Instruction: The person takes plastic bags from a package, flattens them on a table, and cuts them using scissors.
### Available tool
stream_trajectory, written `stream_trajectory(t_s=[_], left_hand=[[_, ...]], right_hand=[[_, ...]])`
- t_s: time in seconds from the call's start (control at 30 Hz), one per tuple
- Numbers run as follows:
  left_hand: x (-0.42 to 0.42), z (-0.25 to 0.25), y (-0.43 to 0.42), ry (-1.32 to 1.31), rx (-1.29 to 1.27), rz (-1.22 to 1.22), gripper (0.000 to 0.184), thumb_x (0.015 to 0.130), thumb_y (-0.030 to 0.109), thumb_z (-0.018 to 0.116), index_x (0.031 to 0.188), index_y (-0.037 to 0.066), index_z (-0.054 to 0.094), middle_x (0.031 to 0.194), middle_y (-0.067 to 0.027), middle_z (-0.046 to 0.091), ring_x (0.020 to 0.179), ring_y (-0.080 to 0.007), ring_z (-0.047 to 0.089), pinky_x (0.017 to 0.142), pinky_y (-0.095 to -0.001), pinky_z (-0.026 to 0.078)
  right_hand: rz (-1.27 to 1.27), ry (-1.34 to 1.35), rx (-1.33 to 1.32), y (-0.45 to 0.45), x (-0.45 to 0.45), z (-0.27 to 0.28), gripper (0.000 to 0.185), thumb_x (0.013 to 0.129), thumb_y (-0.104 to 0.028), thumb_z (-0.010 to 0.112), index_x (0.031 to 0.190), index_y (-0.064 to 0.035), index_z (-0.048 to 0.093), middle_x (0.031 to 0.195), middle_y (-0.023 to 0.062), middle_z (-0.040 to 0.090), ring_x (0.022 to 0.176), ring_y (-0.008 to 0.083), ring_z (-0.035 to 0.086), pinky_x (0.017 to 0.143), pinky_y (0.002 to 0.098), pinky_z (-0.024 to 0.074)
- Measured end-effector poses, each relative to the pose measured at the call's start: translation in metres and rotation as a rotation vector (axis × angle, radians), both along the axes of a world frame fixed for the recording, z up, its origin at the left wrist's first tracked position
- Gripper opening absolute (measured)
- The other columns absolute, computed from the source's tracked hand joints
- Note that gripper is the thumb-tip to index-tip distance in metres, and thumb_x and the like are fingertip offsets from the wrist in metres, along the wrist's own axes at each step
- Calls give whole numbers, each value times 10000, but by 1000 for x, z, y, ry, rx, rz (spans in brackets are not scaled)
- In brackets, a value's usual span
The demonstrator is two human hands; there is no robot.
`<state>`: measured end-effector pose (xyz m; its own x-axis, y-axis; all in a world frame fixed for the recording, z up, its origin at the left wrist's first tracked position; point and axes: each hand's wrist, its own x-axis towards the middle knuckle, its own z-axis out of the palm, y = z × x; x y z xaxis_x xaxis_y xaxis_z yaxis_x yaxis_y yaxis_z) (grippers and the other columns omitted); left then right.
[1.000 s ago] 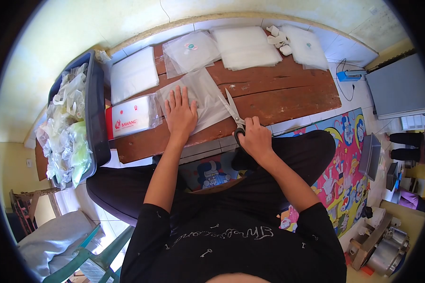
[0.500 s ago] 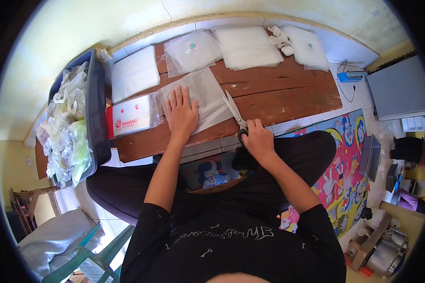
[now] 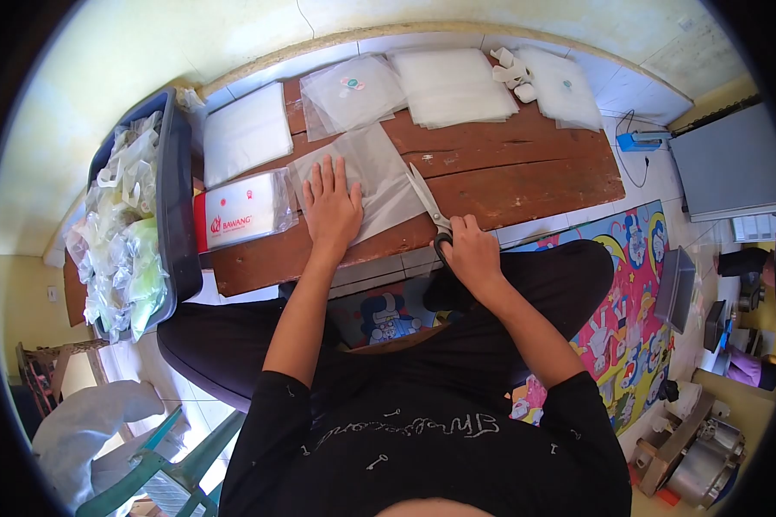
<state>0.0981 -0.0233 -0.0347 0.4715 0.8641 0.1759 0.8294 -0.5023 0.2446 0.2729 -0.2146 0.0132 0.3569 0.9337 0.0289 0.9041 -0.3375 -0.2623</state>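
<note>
My left hand (image 3: 333,209) lies flat, fingers stretched, on a clear plastic sheet or bag (image 3: 384,185) at the front of the brown wooden table (image 3: 535,177). My right hand (image 3: 472,252) grips a pair of scissors (image 3: 431,200) by the black handles. Their slim blades are slightly apart and point away from me along the plastic's right edge; whether they touch it I cannot tell. A pack of white plastic bags (image 3: 248,207) with red "BAWANG" print sits just left of my left hand.
Plastic stacks line the table's back: one at left (image 3: 248,133), one with a small label (image 3: 353,86), a large one (image 3: 453,86) and another at right (image 3: 560,86). White strips (image 3: 513,73) lie between the last two. A dark tub (image 3: 177,215) of crumpled bags stands at left.
Both hands, the scissors and the plastic stay almost in place. At the lower left, a grey cloth-like shape has shifted and changed form. Dark shapes at the far right have also moved slightly.
</note>
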Motion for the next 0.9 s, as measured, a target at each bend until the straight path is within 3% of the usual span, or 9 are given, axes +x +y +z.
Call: stream_trajectory(t_s=[0.9], left_hand=[[0,-1,0,4,7,6,596,1009,384,396,1534,112,322,1610,-105,270,1492,-300,216,1212,-476,144]], right_hand=[[46,-56,-17,47,2,14,392,834,-354,730,945,-12,573,946,172,601,749,370,694,646,443,568]])
